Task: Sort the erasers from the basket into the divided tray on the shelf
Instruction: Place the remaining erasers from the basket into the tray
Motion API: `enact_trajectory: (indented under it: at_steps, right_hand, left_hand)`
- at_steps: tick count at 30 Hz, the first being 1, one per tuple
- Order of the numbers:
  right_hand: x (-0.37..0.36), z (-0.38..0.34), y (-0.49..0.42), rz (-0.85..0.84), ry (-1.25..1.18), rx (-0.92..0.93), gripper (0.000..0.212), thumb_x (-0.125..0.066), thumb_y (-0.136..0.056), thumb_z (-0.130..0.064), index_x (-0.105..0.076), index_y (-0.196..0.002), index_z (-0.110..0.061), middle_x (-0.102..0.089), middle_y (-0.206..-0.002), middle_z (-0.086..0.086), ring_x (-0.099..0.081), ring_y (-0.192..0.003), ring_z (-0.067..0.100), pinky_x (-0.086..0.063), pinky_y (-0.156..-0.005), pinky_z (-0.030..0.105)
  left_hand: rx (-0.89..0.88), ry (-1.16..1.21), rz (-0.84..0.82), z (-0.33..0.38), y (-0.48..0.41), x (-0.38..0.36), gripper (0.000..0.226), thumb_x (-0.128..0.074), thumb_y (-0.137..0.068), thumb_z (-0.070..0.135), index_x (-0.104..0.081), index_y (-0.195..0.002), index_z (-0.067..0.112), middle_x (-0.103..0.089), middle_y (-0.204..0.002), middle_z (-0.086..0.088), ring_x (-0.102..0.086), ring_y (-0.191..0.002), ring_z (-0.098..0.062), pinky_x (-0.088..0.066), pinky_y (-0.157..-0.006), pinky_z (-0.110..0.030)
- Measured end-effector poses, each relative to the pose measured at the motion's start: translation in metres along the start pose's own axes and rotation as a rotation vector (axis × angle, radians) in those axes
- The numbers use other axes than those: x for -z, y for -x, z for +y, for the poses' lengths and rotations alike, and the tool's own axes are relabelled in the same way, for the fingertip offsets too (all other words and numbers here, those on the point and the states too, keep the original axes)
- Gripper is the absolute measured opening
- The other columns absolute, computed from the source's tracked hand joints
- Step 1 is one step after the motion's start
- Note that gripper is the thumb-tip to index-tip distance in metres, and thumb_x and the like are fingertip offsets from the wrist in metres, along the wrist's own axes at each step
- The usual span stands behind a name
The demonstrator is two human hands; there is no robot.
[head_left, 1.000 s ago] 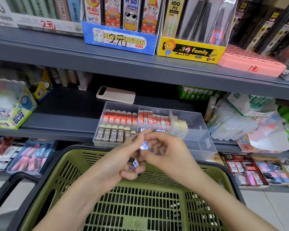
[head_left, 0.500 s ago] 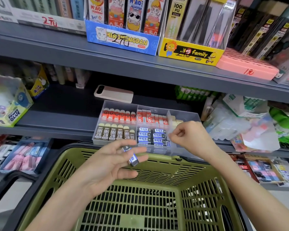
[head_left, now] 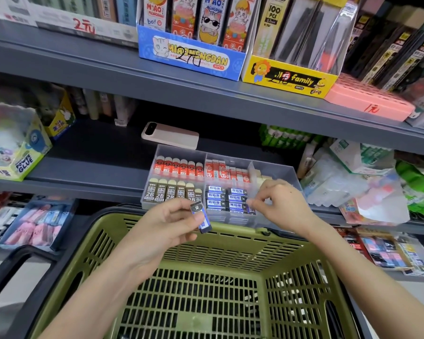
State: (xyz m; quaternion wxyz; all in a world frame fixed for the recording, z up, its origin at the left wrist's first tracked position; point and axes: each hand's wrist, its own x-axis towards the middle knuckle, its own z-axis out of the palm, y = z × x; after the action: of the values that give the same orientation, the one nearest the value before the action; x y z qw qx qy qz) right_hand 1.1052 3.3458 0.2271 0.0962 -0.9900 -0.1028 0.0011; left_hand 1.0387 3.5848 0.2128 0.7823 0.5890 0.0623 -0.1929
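A clear divided tray (head_left: 293, 172) sits at the front edge of the middle shelf. It holds red erasers (head_left: 179, 167) at the back left, brown 2B erasers (head_left: 168, 192) at the front left and blue erasers (head_left: 220, 196) in the front middle compartment. My left hand (head_left: 162, 231) pinches one blue eraser (head_left: 203, 222) above the far rim of the green basket (head_left: 230, 243). My right hand (head_left: 279, 204) hovers over the tray's blue compartment. Its curled fingertips pinch a blue eraser (head_left: 252, 211) at the right end of that row. The basket floor shows no erasers.
A pink phone-like slab (head_left: 169, 138) lies on the shelf behind the tray. Plastic-wrapped packs (head_left: 353, 184) crowd the shelf to the right, and a glue box (head_left: 17, 155) stands at the left. The upper shelf's edge (head_left: 206, 94) overhangs the tray. Bins of small goods (head_left: 37, 223) sit below.
My right hand took a blue eraser from my left hand and carried it right and forward to the tray's blue compartment. My left hand still holds one blue eraser over the basket.
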Motion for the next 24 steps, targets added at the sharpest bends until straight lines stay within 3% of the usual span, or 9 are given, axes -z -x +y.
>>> enact_trajectory:
  at_steps: [3,5,8,11,13,18,20,22,24]
  right_hand:
    - [0.003,-0.004,-0.004,0.100,0.001,0.038,0.029,-0.055,-0.092,-0.035,-0.074,-0.086,-0.013,-0.064,-0.095,-0.003,-0.051,-0.095,0.022,-0.036,-0.083,0.029]
    - [0.009,-0.016,-0.001,0.161,-0.172,0.073,0.025,-0.057,-0.091,-0.033,-0.073,-0.084,-0.015,-0.064,-0.088,-0.007,-0.053,-0.089,0.017,-0.036,-0.079,0.023]
    - [0.015,-0.049,0.014,-0.076,-0.671,0.128,0.007,-0.067,-0.082,-0.032,-0.069,-0.085,-0.027,-0.069,-0.079,-0.009,-0.060,-0.073,0.000,-0.041,-0.068,0.010]
    - [0.007,-0.073,0.029,-0.209,-0.885,0.095,0.019,-0.075,-0.075,-0.029,-0.063,-0.089,-0.027,-0.068,-0.075,-0.001,-0.060,-0.067,0.006,-0.049,-0.066,0.019]
    - [0.002,-0.081,0.035,-0.150,-0.915,0.064,0.018,-0.077,-0.075,-0.021,-0.064,-0.087,-0.022,-0.064,-0.073,-0.001,-0.056,-0.066,0.008,-0.051,-0.066,0.025]
    - [-0.003,-0.075,0.039,-0.021,-0.922,0.068,0.020,-0.070,-0.080,-0.010,-0.065,-0.087,-0.028,-0.055,-0.064,-0.012,-0.048,-0.059,0.002,-0.046,-0.056,0.018]
    - [0.002,-0.061,0.030,0.018,-1.014,0.008,0.021,-0.064,-0.084,-0.005,-0.068,-0.089,-0.026,-0.055,-0.062,-0.010,-0.047,-0.056,0.005,-0.043,-0.057,0.018]
    - [0.007,-0.046,0.014,0.068,-1.019,-0.061,0.025,-0.060,-0.086,-0.002,-0.069,-0.088,-0.026,-0.056,-0.065,-0.002,-0.047,-0.059,0.012,-0.043,-0.061,0.027]
    - [0.009,-0.035,-0.006,0.048,-0.910,-0.075,0.026,-0.063,-0.083,0.000,-0.066,-0.090,-0.025,-0.057,-0.075,0.003,-0.048,-0.065,0.017,-0.044,-0.067,0.034]
  left_hand:
    - [0.019,0.051,0.008,0.001,-0.002,-0.002,0.054,-0.072,-0.067,0.021,-0.060,-0.116,0.002,-0.068,-0.105,-0.020,-0.062,-0.073,-0.015,-0.052,-0.060,-0.021]
    - [0.009,0.050,0.011,0.002,-0.002,-0.004,0.052,-0.072,-0.067,0.019,-0.061,-0.115,0.004,-0.070,-0.095,-0.016,-0.064,-0.069,-0.015,-0.052,-0.059,-0.021]
    - [-0.060,0.037,0.055,0.003,-0.003,-0.007,0.046,-0.073,-0.067,0.019,-0.062,-0.110,0.010,-0.071,-0.089,-0.019,-0.066,-0.065,-0.016,-0.053,-0.059,-0.021]
    - [-0.142,0.032,0.113,0.002,-0.004,-0.007,0.039,-0.073,-0.069,0.019,-0.061,-0.105,0.010,-0.071,-0.082,-0.018,-0.067,-0.063,-0.017,-0.053,-0.059,-0.020]
    - [-0.184,0.010,0.142,0.000,-0.005,-0.007,0.040,-0.075,-0.067,0.024,-0.060,-0.101,0.009,-0.072,-0.079,-0.015,-0.068,-0.064,-0.019,-0.053,-0.060,-0.021]
    - [-0.224,-0.176,0.164,-0.003,-0.006,-0.010,0.044,-0.073,-0.062,0.041,-0.058,-0.091,0.012,-0.074,-0.079,-0.006,-0.070,-0.072,-0.018,-0.052,-0.059,-0.022]
    - [-0.272,-0.382,0.197,-0.006,-0.008,-0.007,0.033,-0.070,-0.067,0.046,-0.063,-0.086,0.020,-0.073,-0.082,0.009,-0.068,-0.077,-0.006,-0.051,-0.064,-0.017]
    - [-0.369,-0.579,0.284,-0.008,-0.008,-0.004,0.012,-0.065,-0.077,0.040,-0.064,-0.085,0.030,-0.068,-0.085,0.022,-0.062,-0.082,0.004,-0.047,-0.069,-0.009]
    - [-0.454,-0.686,0.362,-0.010,-0.005,-0.002,0.005,-0.062,-0.082,0.032,-0.062,-0.085,0.036,-0.066,-0.084,0.022,-0.058,-0.086,0.007,-0.043,-0.071,-0.006]
